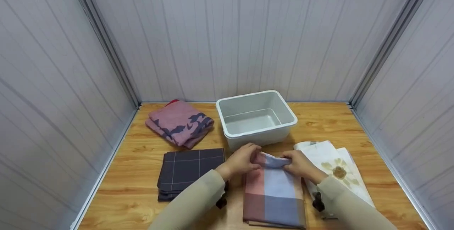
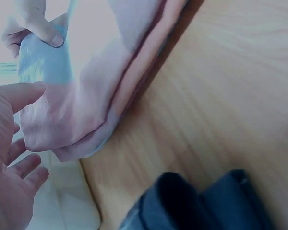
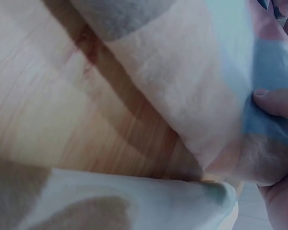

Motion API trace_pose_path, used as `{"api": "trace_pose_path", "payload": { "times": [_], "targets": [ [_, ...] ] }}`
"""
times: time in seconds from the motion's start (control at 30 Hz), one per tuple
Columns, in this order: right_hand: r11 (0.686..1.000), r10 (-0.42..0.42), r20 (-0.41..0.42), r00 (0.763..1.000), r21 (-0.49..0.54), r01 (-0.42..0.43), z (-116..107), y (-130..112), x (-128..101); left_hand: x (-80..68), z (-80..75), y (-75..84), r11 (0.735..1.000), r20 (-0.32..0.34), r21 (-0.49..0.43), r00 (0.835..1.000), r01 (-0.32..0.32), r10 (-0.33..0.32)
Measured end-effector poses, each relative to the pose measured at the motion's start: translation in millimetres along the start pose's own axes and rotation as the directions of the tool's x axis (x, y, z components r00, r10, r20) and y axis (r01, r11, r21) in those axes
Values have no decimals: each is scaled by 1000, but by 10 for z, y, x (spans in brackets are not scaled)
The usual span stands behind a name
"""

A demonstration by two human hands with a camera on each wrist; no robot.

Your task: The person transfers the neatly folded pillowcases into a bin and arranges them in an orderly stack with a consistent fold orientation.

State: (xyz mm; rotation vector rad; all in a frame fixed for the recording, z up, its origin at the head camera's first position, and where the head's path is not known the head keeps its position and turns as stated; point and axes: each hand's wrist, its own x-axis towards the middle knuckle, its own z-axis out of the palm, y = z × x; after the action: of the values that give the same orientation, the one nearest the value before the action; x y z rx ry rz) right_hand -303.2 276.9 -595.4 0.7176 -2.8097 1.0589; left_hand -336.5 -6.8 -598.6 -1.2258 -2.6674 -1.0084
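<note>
Plaid cloth (image 1: 273, 191) w/ 2 hands' grip; 3 others, 1 bin (image 1: 256, 117).

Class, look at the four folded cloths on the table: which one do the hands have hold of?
The pink-and-blue checked cloth, in front of the bin; both hands pinch its far edge. The dark grid, pink patterned and white flowered cloths lie untouched.
</note>
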Motion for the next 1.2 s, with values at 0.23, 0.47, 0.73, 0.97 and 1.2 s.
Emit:
{"api": "trace_pose_path", "payload": {
  "times": [0.23, 0.47, 0.73, 0.97, 1.2],
  "targets": [
    [1000, -13, -21, 1000, -3, 13, -35, -52, -9, 137, -97, 215, 997, 114, 45, 991, 63, -67],
    [998, -56, -28, 998, -20, 55, -94, -116, 4, 221, -88, 310, 995, 180, 74, 981, 64, -76],
    [997, -71, -28, 997, -15, 71, -153, -206, 17, 245, -103, 344, 996, 175, 77, 983, 47, -60],
    [997, -76, -39, 996, -6, 76, -171, -263, 41, 242, -126, 348, 996, 195, 84, 979, 41, -57],
    [997, -61, -36, 998, 44, 62, -171, -301, 50, 220, -165, 387, 995, 202, 91, 978, 32, -50]
  ]
}}
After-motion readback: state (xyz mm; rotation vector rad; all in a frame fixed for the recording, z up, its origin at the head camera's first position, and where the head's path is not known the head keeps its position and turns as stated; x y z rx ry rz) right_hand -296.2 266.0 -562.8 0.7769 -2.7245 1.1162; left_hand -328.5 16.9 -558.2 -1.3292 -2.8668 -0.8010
